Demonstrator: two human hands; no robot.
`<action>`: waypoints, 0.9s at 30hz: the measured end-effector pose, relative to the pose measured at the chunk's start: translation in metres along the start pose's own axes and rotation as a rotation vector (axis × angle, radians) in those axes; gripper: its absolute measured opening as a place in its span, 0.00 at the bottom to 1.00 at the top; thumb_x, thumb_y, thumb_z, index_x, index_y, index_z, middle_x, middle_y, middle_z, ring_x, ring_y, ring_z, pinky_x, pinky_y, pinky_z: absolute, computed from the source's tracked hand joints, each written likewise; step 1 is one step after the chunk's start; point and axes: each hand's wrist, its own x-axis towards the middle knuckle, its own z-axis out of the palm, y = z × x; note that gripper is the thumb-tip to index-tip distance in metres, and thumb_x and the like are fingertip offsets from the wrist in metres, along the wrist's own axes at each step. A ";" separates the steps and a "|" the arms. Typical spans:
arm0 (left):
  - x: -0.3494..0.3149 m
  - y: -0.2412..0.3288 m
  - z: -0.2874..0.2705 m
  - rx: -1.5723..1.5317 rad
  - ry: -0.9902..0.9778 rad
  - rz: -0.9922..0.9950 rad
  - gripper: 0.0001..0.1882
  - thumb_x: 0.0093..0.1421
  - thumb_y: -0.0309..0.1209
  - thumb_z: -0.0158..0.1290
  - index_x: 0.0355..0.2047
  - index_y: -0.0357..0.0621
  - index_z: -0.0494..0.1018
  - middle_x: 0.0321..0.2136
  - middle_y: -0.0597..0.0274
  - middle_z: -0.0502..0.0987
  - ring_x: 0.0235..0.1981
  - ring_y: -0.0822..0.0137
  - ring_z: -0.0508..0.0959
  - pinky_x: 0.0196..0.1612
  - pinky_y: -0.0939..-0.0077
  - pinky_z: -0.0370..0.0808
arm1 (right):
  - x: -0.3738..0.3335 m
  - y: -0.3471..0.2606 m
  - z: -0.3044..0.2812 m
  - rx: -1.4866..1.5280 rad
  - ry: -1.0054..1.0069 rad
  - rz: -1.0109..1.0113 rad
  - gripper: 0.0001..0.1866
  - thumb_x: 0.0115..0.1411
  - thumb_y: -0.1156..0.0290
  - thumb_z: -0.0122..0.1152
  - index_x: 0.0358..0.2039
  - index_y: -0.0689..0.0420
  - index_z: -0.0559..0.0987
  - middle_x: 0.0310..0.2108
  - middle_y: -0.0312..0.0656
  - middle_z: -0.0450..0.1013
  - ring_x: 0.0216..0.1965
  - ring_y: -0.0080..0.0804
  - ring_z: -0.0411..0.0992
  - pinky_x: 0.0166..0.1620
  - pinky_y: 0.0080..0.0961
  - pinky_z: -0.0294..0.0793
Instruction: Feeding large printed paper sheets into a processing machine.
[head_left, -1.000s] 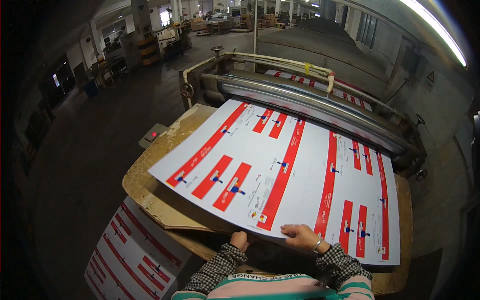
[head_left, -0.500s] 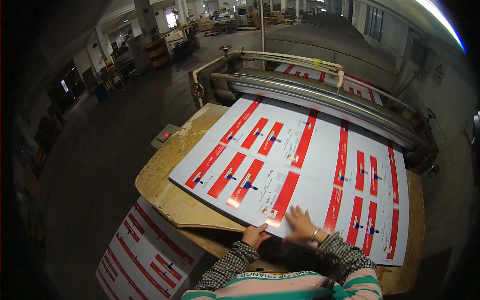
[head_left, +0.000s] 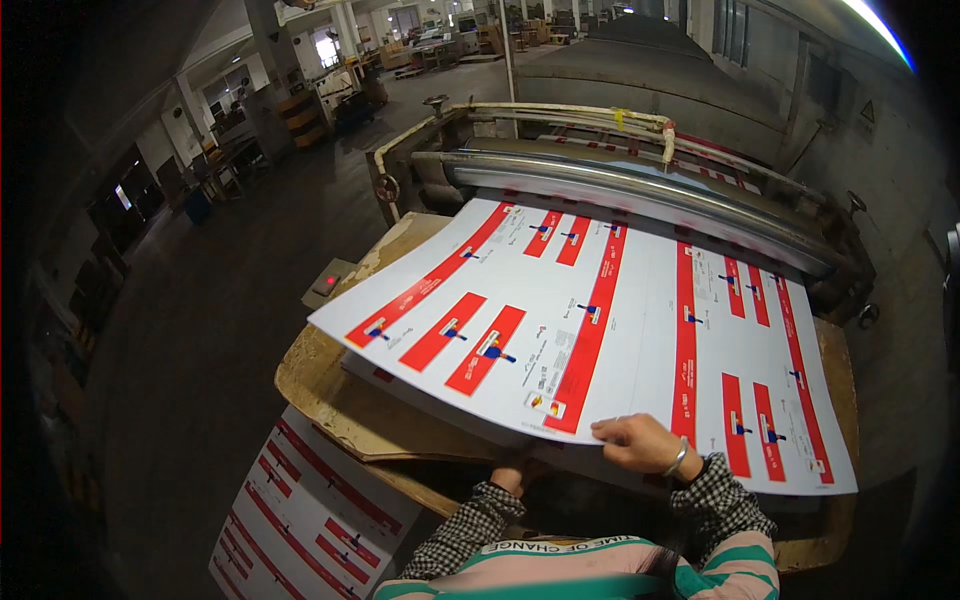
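Note:
A large white printed sheet (head_left: 643,340) with red bands and small blue pictures slopes up from the rollers toward me. My right hand (head_left: 645,443) pinches its near edge, thumb on top, lifting that edge off the stack (head_left: 425,398) of sheets below. The sheet's left corner hangs raised and curved. Under the raised edge, my left hand (head_left: 510,476) is at the near edge of the stack; its fingers are mostly hidden by the sheet and shadow. The sheet's far end lies at the steel rollers (head_left: 640,205) of a machine.
A worn wooden board (head_left: 325,390) carries the stack. Below it, at lower left, lie more printed sheets (head_left: 300,510). A box with a red light (head_left: 332,281) sits beside the board. Handwheels (head_left: 387,188) and pipes (head_left: 560,110) flank the rollers. Another printed sheet shows beyond them.
My right hand has gone from lying spread on the sheet to gripping its near edge, which has risen. The sheet has shifted toward the rollers. My left hand is now partly covered.

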 end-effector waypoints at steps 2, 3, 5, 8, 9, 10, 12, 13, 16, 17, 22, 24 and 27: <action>0.006 -0.003 -0.002 -0.012 0.019 -0.020 0.19 0.57 0.30 0.42 0.49 0.39 0.58 0.42 0.51 0.67 0.42 0.57 0.70 0.42 0.61 0.72 | -0.005 0.021 0.022 0.037 -0.051 0.077 0.14 0.44 0.72 0.51 0.33 0.62 0.74 0.34 0.50 0.70 0.32 0.43 0.71 0.36 0.27 0.70; 0.009 -0.006 -0.004 -0.016 0.022 -0.018 0.19 0.57 0.30 0.42 0.49 0.39 0.58 0.42 0.51 0.67 0.42 0.57 0.70 0.42 0.61 0.72 | -0.007 0.029 0.031 0.059 -0.097 0.152 0.15 0.44 0.72 0.51 0.35 0.63 0.74 0.40 0.49 0.69 0.36 0.40 0.71 0.40 0.25 0.70; 0.013 -0.005 -0.008 -0.037 0.004 0.001 0.18 0.58 0.30 0.39 0.48 0.36 0.58 0.42 0.50 0.67 0.42 0.56 0.70 0.42 0.60 0.72 | -0.011 0.043 0.043 0.071 -0.138 0.154 0.16 0.43 0.71 0.53 0.35 0.62 0.74 0.42 0.49 0.69 0.39 0.41 0.70 0.43 0.25 0.69; 0.013 -0.008 -0.016 -0.003 0.025 0.049 0.15 0.56 0.24 0.38 0.42 0.28 0.61 0.41 0.47 0.68 0.40 0.54 0.72 0.40 0.59 0.72 | -0.002 0.041 0.043 0.024 -0.175 0.177 0.17 0.43 0.71 0.54 0.35 0.61 0.74 0.42 0.48 0.69 0.40 0.39 0.70 0.43 0.24 0.68; 0.015 -0.008 -0.015 0.019 -0.026 0.051 0.14 0.55 0.24 0.38 0.41 0.28 0.62 0.40 0.47 0.68 0.39 0.54 0.72 0.40 0.59 0.72 | 0.004 0.062 0.045 0.018 -0.167 0.179 0.16 0.43 0.70 0.54 0.34 0.61 0.75 0.40 0.47 0.70 0.38 0.37 0.71 0.42 0.24 0.68; 0.014 -0.007 -0.017 0.035 -0.031 0.001 0.14 0.56 0.25 0.41 0.42 0.29 0.61 0.40 0.49 0.69 0.39 0.56 0.72 0.40 0.62 0.72 | 0.011 0.064 0.039 0.014 -0.169 0.173 0.15 0.43 0.69 0.54 0.34 0.61 0.75 0.38 0.46 0.71 0.36 0.35 0.72 0.40 0.23 0.69; 0.011 -0.003 -0.005 0.040 -0.051 0.007 0.15 0.56 0.27 0.42 0.43 0.31 0.61 0.39 0.50 0.69 0.39 0.57 0.72 0.40 0.63 0.72 | 0.027 0.084 0.032 -0.011 0.055 0.352 0.13 0.43 0.68 0.54 0.30 0.61 0.74 0.29 0.45 0.72 0.27 0.32 0.71 0.34 0.24 0.68; 0.007 -0.001 0.000 0.044 -0.061 0.015 0.16 0.56 0.28 0.43 0.44 0.32 0.60 0.39 0.51 0.69 0.39 0.58 0.72 0.39 0.64 0.72 | 0.040 0.103 0.029 -0.076 0.098 0.435 0.18 0.42 0.61 0.57 0.32 0.58 0.75 0.33 0.45 0.72 0.34 0.38 0.70 0.38 0.28 0.69; 0.012 -0.005 -0.007 0.044 -0.073 0.020 0.17 0.56 0.29 0.44 0.45 0.34 0.60 0.38 0.53 0.69 0.37 0.60 0.73 0.39 0.66 0.72 | 0.046 0.101 0.040 -0.189 0.124 0.302 0.25 0.42 0.56 0.59 0.37 0.61 0.73 0.41 0.51 0.66 0.46 0.47 0.61 0.48 0.32 0.62; 0.013 -0.004 -0.006 0.044 -0.071 0.017 0.17 0.56 0.28 0.45 0.45 0.35 0.60 0.38 0.54 0.70 0.37 0.61 0.73 0.38 0.68 0.73 | 0.046 0.096 0.045 -0.219 -0.033 0.230 0.29 0.41 0.55 0.60 0.41 0.60 0.71 0.48 0.55 0.62 0.52 0.53 0.55 0.53 0.35 0.57; 0.010 -0.006 -0.014 0.121 -0.088 0.063 0.16 0.55 0.26 0.45 0.44 0.35 0.62 0.37 0.56 0.70 0.34 0.64 0.73 0.35 0.72 0.73 | 0.007 0.047 0.077 -0.652 -0.293 0.155 0.49 0.35 0.50 0.64 0.55 0.54 0.53 0.56 0.62 0.44 0.57 0.61 0.40 0.55 0.48 0.49; 0.013 -0.006 -0.018 0.155 -0.120 0.076 0.15 0.54 0.25 0.45 0.43 0.35 0.63 0.37 0.57 0.71 0.34 0.65 0.73 0.34 0.73 0.73 | 0.004 0.066 0.067 -0.525 -0.175 0.020 0.35 0.40 0.60 0.59 0.50 0.57 0.62 0.51 0.60 0.56 0.53 0.55 0.54 0.50 0.40 0.60; 0.011 0.000 -0.025 -0.006 -0.254 -0.054 0.13 0.53 0.23 0.45 0.40 0.33 0.65 0.37 0.56 0.71 0.35 0.65 0.73 0.35 0.74 0.73 | 0.016 0.042 0.013 -0.056 -0.362 0.206 0.20 0.43 0.70 0.52 0.40 0.60 0.71 0.38 0.54 0.69 0.40 0.46 0.68 0.41 0.31 0.68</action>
